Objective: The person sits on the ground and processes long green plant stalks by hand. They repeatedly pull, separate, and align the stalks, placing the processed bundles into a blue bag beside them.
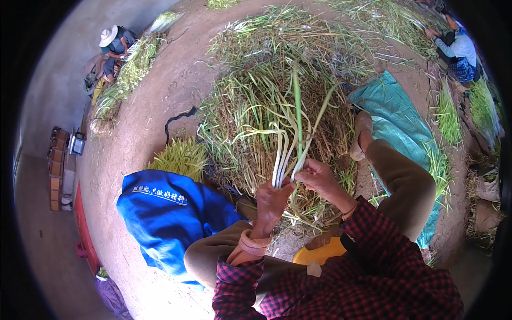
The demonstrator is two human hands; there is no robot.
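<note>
In my left hand is a small bunch of pale leafy stalks, gripped near the lower ends, their yellowish tips bending over. My right hand pinches the base of a white-stemmed stalk with green leaves, close beside that bunch. Both hands are near each other above my lap. Beyond them lies a large heap of green leaves and dry brown stalks. A blue cloth bearing writing covers the area by my left knee, with a pile of yellow-green stalks just behind it.
A teal plastic sheet lies beyond my right leg, with green stalks on its edge. Something yellow is between my legs. One person in a hat sits at far left, another person at far right. A black strap lies on the floor.
</note>
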